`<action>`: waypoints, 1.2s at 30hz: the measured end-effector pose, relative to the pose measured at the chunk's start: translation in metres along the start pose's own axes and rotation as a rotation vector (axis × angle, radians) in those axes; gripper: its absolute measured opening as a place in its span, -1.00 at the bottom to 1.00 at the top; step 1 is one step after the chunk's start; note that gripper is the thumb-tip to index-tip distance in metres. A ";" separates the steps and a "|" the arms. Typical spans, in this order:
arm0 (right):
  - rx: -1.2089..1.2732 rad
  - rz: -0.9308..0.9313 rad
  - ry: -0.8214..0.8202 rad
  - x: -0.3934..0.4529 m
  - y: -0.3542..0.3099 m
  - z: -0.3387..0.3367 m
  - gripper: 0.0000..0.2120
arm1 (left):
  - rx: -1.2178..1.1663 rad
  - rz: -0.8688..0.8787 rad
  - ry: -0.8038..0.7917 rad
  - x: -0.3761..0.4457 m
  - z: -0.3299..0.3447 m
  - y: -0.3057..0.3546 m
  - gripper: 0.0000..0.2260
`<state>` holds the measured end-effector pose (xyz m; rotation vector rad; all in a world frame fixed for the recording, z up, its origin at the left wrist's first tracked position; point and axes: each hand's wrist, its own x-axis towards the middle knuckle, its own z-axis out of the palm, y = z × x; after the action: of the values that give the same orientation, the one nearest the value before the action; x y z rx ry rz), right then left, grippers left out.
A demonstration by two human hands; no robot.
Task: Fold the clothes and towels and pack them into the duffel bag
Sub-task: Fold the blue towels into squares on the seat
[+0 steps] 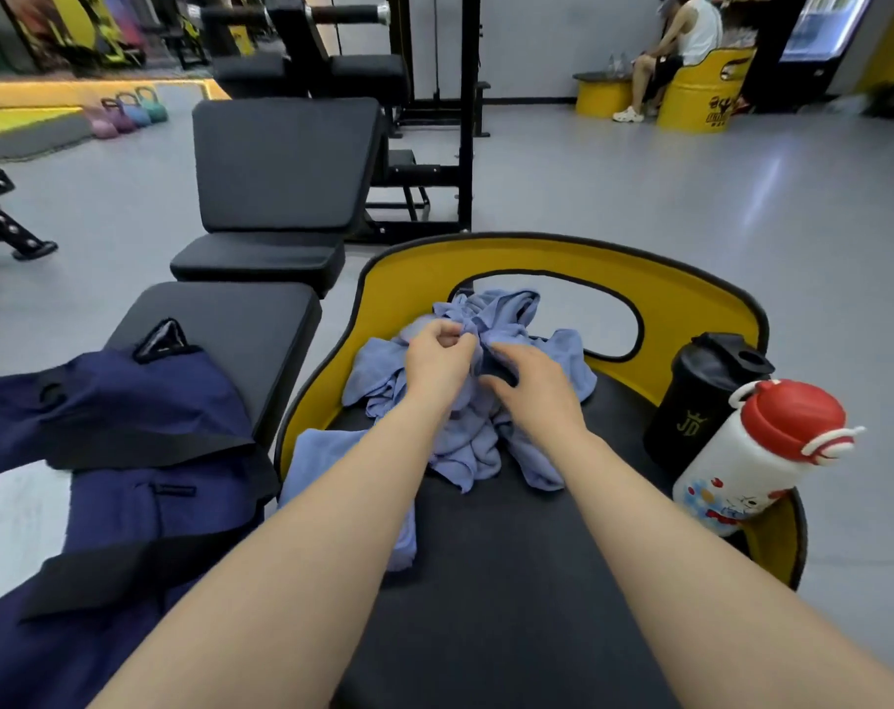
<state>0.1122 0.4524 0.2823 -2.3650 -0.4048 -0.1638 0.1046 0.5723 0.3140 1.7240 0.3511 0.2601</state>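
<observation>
Centre frame, my left hand [437,350] and right hand [529,381] pinch a crumpled light-blue towel [465,442]; lifting it bunched could drag neighbouring cloth off the seat.

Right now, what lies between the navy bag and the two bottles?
In the head view, between the bag and the bottles lie crumpled blue towels on the black seat; both hands are on them.
</observation>
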 end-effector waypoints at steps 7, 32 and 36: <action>0.320 0.101 0.044 0.010 -0.069 -0.057 -0.63 | -0.003 0.044 -0.062 -0.008 -0.036 0.084 -0.89; 0.641 -0.137 0.032 -0.039 -0.268 -0.295 -0.57 | 0.031 0.491 -0.288 -0.132 -0.124 0.356 -0.90; 0.741 -0.140 -0.021 -0.054 -0.286 -0.321 -0.61 | 0.036 0.539 -0.297 -0.158 -0.132 0.389 -0.89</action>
<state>-0.0358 0.4187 0.6887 -1.6116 -0.5325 -0.0395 -0.0560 0.5716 0.7233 1.8375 -0.3357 0.3800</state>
